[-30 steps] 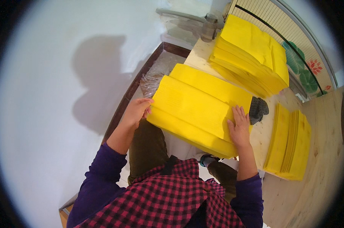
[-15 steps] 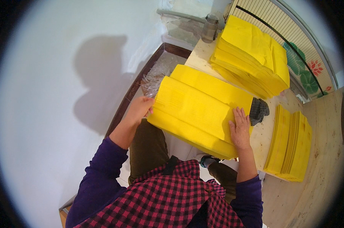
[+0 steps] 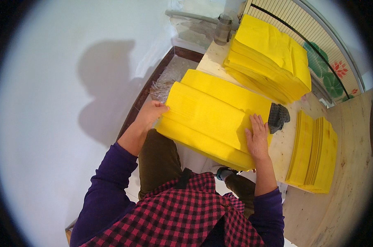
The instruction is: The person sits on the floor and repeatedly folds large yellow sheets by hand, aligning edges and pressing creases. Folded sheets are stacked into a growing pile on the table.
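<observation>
A thick stack of folded yellow paper sheets point(image 3: 211, 117) lies on the pale wooden table point(image 3: 283, 144) in front of me. My left hand point(image 3: 151, 113) grips the stack's left end, fingers curled over its edge. My right hand point(image 3: 257, 138) lies flat on top of the stack near its right end, fingers spread. The top sheet is folded, with a second yellow layer showing behind it.
A taller pile of yellow sheets point(image 3: 271, 57) sits at the back of the table. Another yellow pile point(image 3: 314, 152) lies to the right. A dark crumpled cloth point(image 3: 278, 116) rests beside my right hand. A glass jar point(image 3: 222, 29) stands by the white wall.
My hands and the stack have barely shifted; the left hand has closed a little more over the stack's left end.
</observation>
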Demonstrator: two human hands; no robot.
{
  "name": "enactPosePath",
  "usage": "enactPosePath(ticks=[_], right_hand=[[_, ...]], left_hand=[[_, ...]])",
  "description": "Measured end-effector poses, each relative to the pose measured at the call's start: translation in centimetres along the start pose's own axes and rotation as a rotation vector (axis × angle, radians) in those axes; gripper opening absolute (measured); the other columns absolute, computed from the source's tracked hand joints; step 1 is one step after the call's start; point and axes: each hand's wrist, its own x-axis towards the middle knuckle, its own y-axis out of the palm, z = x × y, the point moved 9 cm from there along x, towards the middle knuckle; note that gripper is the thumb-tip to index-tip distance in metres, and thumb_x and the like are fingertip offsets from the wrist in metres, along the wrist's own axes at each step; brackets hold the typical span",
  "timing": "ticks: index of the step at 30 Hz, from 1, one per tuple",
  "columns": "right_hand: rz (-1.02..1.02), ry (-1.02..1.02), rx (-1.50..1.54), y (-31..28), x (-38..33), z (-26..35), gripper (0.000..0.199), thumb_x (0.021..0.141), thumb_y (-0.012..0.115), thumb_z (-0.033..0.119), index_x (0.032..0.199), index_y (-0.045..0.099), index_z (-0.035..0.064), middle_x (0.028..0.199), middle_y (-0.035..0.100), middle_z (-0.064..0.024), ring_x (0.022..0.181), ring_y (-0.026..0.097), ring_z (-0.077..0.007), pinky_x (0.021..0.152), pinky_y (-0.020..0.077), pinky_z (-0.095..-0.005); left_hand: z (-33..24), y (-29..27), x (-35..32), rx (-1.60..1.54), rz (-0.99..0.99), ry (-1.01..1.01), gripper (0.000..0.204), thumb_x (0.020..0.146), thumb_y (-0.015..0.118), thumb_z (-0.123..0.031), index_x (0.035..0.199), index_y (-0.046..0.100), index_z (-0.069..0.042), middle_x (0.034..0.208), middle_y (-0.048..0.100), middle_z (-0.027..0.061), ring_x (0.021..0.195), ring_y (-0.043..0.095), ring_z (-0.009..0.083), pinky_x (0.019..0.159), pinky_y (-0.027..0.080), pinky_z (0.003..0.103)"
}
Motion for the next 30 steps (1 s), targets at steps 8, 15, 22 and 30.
enactPosePath(ticks=[8,15,22,30], right_hand=[[-0.023,-0.024,0.004,0.0,-0.1,0.1,0.049,0.089,0.056,0.011,0.136,0.045,0.0054,0.143,0.043,-0.0171,0.138,0.032,-0.0321,0.115,0.0151,-0.0484],[-0.007,-0.011,-0.007,0.3,0.0,0.1,0.049,0.089,0.057,0.014,0.135,0.046,0.0039,0.144,0.042,-0.0175,0.138,0.032,-0.0323,0.116,0.0157,-0.0492],[-0.009,-0.017,0.020,0.5,-0.1,0.2,0.048,0.090,0.057,0.015,0.135,0.046,0.0034,0.144,0.041,-0.0179,0.138,0.032,-0.0331,0.115,0.0178,-0.0489],[0.000,-0.035,0.032,1.1,-0.3,0.2,0.047,0.089,0.057,0.014,0.133,0.048,0.0023,0.144,0.040,-0.0189,0.137,0.033,-0.0351,0.115,0.0202,-0.0494]], left_hand=[[0.9,-0.2,1.5,-0.052,-0.032,0.152,0.015,0.082,0.070,-0.011,0.088,0.065,0.001,0.082,0.064,0.0043,0.075,0.058,0.0130,0.070,0.045,0.026],[0.6,-0.4,1.4,0.003,-0.064,0.190,0.014,0.083,0.066,-0.012,0.086,0.065,0.001,0.080,0.064,0.0039,0.073,0.058,0.0120,0.068,0.045,0.027],[0.9,-0.4,1.8,0.000,-0.057,0.220,0.015,0.084,0.063,-0.013,0.085,0.065,0.002,0.078,0.064,0.0041,0.071,0.058,0.0119,0.066,0.045,0.027],[2.1,-0.2,2.1,-0.032,-0.033,0.168,0.012,0.085,0.063,-0.013,0.086,0.063,-0.001,0.079,0.063,0.0023,0.074,0.056,0.0115,0.069,0.044,0.027]])
